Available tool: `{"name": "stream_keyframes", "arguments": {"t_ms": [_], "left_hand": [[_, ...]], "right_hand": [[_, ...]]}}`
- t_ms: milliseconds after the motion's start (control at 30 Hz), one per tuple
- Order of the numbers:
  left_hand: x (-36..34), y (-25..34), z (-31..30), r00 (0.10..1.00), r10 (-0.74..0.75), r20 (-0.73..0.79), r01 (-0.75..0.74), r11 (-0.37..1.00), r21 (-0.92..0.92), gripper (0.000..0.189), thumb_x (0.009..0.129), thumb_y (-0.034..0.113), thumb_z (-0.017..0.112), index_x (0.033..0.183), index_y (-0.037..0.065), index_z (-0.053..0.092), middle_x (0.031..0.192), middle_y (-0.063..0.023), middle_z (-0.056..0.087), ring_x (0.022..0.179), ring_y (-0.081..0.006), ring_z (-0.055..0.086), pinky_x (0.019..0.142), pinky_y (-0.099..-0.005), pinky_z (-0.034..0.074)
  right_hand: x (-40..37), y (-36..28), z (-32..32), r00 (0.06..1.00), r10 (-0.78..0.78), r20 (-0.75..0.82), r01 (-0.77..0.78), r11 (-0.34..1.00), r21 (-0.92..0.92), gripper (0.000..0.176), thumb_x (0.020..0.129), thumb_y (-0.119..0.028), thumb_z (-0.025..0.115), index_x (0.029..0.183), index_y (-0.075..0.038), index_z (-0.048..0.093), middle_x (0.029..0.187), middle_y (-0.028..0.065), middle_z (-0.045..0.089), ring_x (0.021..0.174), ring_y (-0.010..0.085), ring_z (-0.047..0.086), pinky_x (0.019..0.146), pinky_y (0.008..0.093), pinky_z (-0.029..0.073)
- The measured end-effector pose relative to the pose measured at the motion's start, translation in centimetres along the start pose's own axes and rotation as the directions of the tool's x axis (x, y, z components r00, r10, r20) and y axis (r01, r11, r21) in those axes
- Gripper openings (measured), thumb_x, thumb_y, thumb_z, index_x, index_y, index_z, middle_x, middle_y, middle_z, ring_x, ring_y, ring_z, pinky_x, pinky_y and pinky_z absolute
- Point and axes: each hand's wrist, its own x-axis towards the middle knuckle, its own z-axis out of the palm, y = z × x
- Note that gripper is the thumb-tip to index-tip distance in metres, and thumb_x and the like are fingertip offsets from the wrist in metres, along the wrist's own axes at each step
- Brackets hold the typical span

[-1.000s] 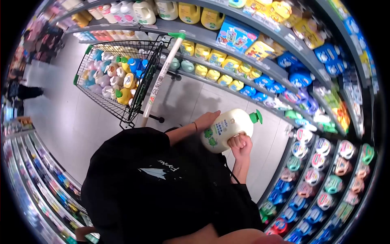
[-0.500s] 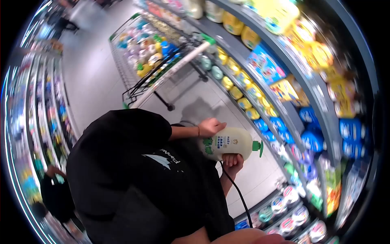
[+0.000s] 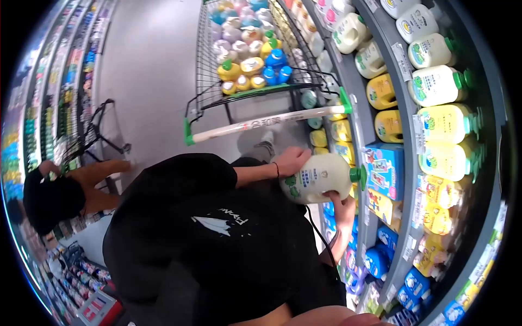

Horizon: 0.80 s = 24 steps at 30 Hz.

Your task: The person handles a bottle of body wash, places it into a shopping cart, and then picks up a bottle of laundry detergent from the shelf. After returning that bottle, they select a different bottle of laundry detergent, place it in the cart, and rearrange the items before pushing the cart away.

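Note:
A large cream pump bottle (image 3: 321,178) with a green pump head and green cartoon figures on its label lies sideways in front of my body. My left hand (image 3: 294,161), with a dark band at the wrist, grips its upper edge near the base. From below, my right hand (image 3: 341,205) holds the bottle near its pump end, fingers curled into the handle opening. Beyond both hands is the shopping cart's white handlebar (image 3: 266,124), which neither hand touches.
The cart basket (image 3: 204,65) holds several bottles and bagged items. On the right, shelves carry cream jugs (image 3: 429,86), yellow jugs (image 3: 443,162) and blue packs (image 3: 376,262). At left, another person (image 3: 54,198) stands near a cart and more shelves.
My view has turned, so the cart now sits more squarely ahead and the right shelves show more fully. Both hands keep hold of the pump bottle, which appears slightly higher and further right.

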Motion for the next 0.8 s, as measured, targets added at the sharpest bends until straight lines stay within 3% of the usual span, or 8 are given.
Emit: {"name": "stream_keyframes", "arguments": {"t_ms": [100,200,333,500,600,633,733,800], "left_hand": [[2.8,2.8,-1.4,0.999,0.009,0.051,-0.002,0.992,-0.128,0.041,0.093,0.033,0.044,0.077,-0.001,0.061,0.074,-0.0231,0.061,0.072,-0.0391,0.061,0.064,-0.0452,0.044],[5.1,3.0,-1.7,0.988,0.151,0.037,-0.145,0.981,-0.126,0.036,0.091,0.030,0.046,0.074,0.000,0.058,0.072,-0.0203,0.059,0.071,-0.0407,0.059,0.062,-0.0448,0.044],[5.6,6.8,-3.8,0.966,0.238,0.097,-0.211,0.951,-0.224,0.027,0.089,0.026,0.051,0.076,0.003,0.058,0.071,-0.0176,0.060,0.072,-0.0389,0.059,0.061,-0.0440,0.045],[8.6,7.2,-3.8,0.860,0.509,-0.041,-0.508,0.842,-0.180,0.025,0.091,0.024,0.048,0.076,0.007,0.061,0.070,-0.0132,0.062,0.067,-0.0317,0.062,0.060,-0.0406,0.046],[10.9,8.0,-4.1,0.856,0.491,-0.163,-0.515,0.837,-0.185,0.028,0.092,0.025,0.045,0.078,0.008,0.063,0.068,-0.0123,0.062,0.065,-0.0301,0.062,0.059,-0.0396,0.046],[11.8,8.3,-4.7,0.896,0.443,-0.018,-0.439,0.883,-0.167,0.035,0.096,0.027,0.036,0.092,0.007,0.065,0.083,-0.0142,0.066,0.078,-0.0311,0.063,0.072,-0.0374,0.048],[15.3,9.6,-5.5,0.733,0.634,-0.244,-0.676,0.720,-0.160,0.034,0.097,0.023,0.035,0.096,0.007,0.065,0.092,-0.0144,0.066,0.086,-0.0322,0.063,0.076,-0.0384,0.048],[16.9,11.3,-5.6,0.754,0.461,-0.469,-0.595,0.782,-0.187,0.028,0.098,0.018,0.038,0.106,0.005,0.061,0.101,-0.0166,0.064,0.090,-0.0327,0.061,0.079,-0.0396,0.047]], "right_hand": [[1.2,-2.2,-0.3,1.000,-0.022,-0.019,0.022,0.999,0.034,0.020,0.084,-0.003,0.064,0.103,0.000,0.068,0.090,-0.0001,0.068,0.081,0.0092,0.061,0.075,0.0254,0.047],[2.2,1.3,-0.5,0.995,0.101,0.000,-0.100,0.986,-0.134,0.027,0.084,-0.004,0.065,0.110,0.000,0.065,0.102,0.0066,0.067,0.093,0.0159,0.061,0.083,0.0306,0.049],[2.4,0.6,-0.2,0.989,0.076,-0.131,-0.089,0.991,-0.099,0.033,0.083,-0.005,0.067,0.115,0.001,0.062,0.109,0.0115,0.066,0.103,0.0221,0.060,0.090,0.0333,0.047],[3.4,-2.8,-4.3,0.984,0.123,-0.131,-0.130,0.991,-0.045,0.040,0.081,-0.005,0.071,0.118,0.002,0.058,0.111,0.0131,0.065,0.104,0.0241,0.060,0.092,0.0348,0.047],[6.2,-5.8,-6.7,0.989,0.071,-0.129,-0.071,0.997,-0.003,0.045,0.080,-0.006,0.073,0.121,0.003,0.056,0.112,0.0141,0.064,0.105,0.0252,0.060,0.092,0.0358,0.047],[7.3,-6.9,-7.3,0.990,0.047,-0.130,-0.044,0.999,0.026,0.047,0.079,-0.006,0.074,0.121,0.003,0.055,0.112,0.0144,0.064,0.105,0.0256,0.060,0.093,0.0361,0.047],[10.1,-8.9,-7.9,0.988,-0.042,-0.148,0.062,0.989,0.135,0.052,0.078,-0.006,0.076,0.123,0.004,0.053,0.113,0.0154,0.064,0.106,0.0268,0.060,0.093,0.0370,0.047],[12.5,-9.7,-7.3,0.974,-0.144,-0.176,0.166,0.979,0.116,0.055,0.078,-0.006,0.078,0.125,0.004,0.052,0.114,0.0161,0.063,0.106,0.0276,0.060,0.094,0.0376,0.047]]}}
